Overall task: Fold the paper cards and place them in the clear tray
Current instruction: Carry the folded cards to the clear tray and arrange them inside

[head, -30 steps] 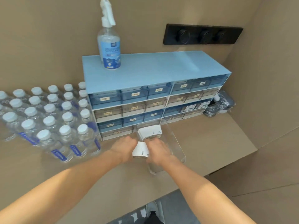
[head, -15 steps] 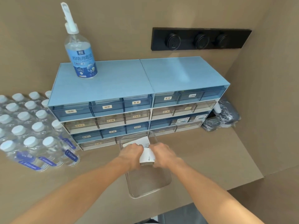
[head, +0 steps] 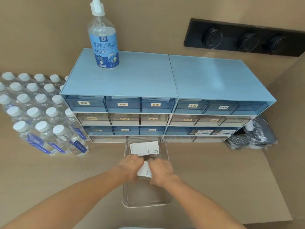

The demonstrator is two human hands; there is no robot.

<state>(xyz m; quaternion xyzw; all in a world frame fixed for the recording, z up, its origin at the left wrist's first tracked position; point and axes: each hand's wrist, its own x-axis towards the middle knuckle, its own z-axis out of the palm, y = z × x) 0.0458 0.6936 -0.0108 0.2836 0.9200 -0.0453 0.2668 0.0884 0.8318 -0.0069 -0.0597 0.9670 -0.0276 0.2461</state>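
Note:
A clear tray (head: 145,198) lies on the brown table in front of the drawer unit. A stack of white paper cards (head: 144,147) rests in its far end. My left hand (head: 130,164) and my right hand (head: 162,171) meet over the middle of the tray, both pinching one white paper card (head: 144,170) that is bent between them. The card's far edge is hidden by my fingers. The near half of the tray holds nothing.
A blue and grey drawer unit (head: 165,103) stands just behind the tray, with a spray bottle (head: 104,40) on top. Several shrink-wrapped water bottles (head: 41,116) fill the left. A dark wrapped bundle (head: 254,138) sits at the right; a black socket strip (head: 244,38) is on the wall.
The camera has moved closer and shifted, so the tray now sits centred. My hands have dropped lower into the tray with the card, which is folded more tightly between them.

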